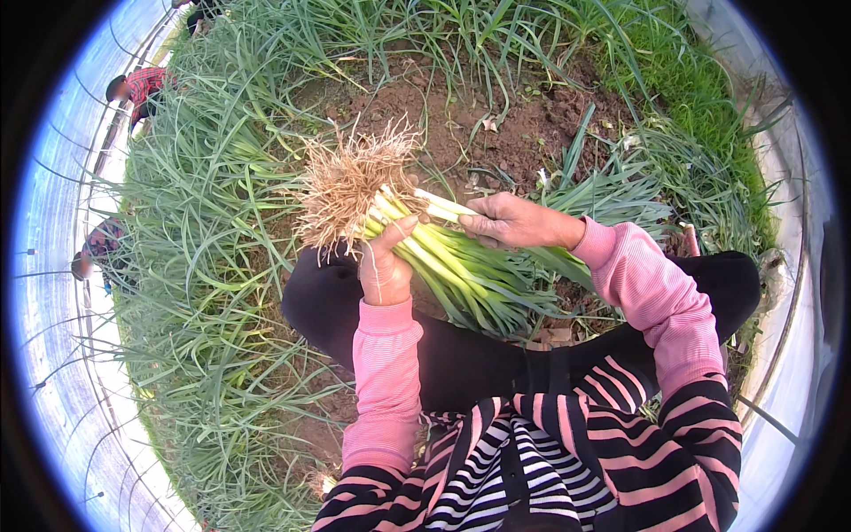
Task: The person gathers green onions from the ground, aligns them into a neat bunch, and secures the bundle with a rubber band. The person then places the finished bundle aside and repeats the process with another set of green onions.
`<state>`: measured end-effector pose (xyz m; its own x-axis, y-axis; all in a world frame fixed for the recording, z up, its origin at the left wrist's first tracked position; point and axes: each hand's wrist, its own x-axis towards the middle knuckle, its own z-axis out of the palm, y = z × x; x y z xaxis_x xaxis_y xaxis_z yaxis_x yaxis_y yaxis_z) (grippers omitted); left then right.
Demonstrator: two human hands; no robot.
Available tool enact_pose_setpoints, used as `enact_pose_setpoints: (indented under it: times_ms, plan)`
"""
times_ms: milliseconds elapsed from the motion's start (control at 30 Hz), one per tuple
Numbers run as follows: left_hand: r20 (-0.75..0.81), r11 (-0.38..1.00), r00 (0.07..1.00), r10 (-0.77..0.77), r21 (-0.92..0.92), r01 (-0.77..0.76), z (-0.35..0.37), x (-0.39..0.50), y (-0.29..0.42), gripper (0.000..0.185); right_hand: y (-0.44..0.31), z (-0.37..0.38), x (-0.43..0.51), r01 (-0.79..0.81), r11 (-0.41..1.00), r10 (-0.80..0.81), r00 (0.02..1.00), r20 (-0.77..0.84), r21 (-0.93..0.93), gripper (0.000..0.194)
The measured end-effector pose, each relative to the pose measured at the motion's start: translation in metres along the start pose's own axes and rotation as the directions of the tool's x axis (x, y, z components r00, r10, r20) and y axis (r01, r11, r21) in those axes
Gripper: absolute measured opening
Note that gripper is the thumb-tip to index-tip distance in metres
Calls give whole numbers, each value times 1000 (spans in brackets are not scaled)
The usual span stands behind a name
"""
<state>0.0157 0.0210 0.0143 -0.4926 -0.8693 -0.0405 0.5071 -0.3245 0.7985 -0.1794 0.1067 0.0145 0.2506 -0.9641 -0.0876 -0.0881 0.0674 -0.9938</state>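
My left hand (pixel 387 263) grips a thick bunch of leek-like allium plants (pixel 452 266) near its root end. Tangled tan roots (pixel 356 183) fan out beyond that fist, while the long green leaves trail toward the lower right over my crossed legs. Pinched between the thumb and fingers of my right hand (pixel 508 221) is a pale stalk (pixel 439 205), its root end pointing left against the bunch. Whether more than one stalk lies in that pinch, I cannot tell. Some of the right fingers are hidden behind the hand.
Cut or pulled plants (pixel 608 196) lie in a heap beyond my right hand. Loose brown soil (pixel 425 113) stretches ahead, bordered by dense standing plants (pixel 219 199) on the left. Co-workers (pixel 147 85) bend among them near the plastic greenhouse wall (pixel 60 199). Another root cluster (pixel 324 480) sits by my left elbow.
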Motion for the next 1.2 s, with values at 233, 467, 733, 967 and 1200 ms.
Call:
enact_pose_setpoints:
  times_ms: [233,467,733,967,1200]
  plan:
    - [-173,999,985,-1,34,7,8,5,0,35,3,24,7,107,858,-271,925,-266,-502,28]
    - [-212,1000,977,-9,24,15,1,5,-2,29,4,14,-7,-148,989,150,982,-117,29,35]
    - [-175,996,982,-65,45,74,9,2,-3,32,11,11,-16,33,962,-51,997,-57,-270,38]
    - [-150,998,988,-16,50,23,11,3,-9,32,18,6,-17,93,851,-211,962,-175,-517,44]
    - [-289,994,952,-103,4,108,7,9,-5,38,14,10,-32,-111,599,-246,917,-315,-793,53]
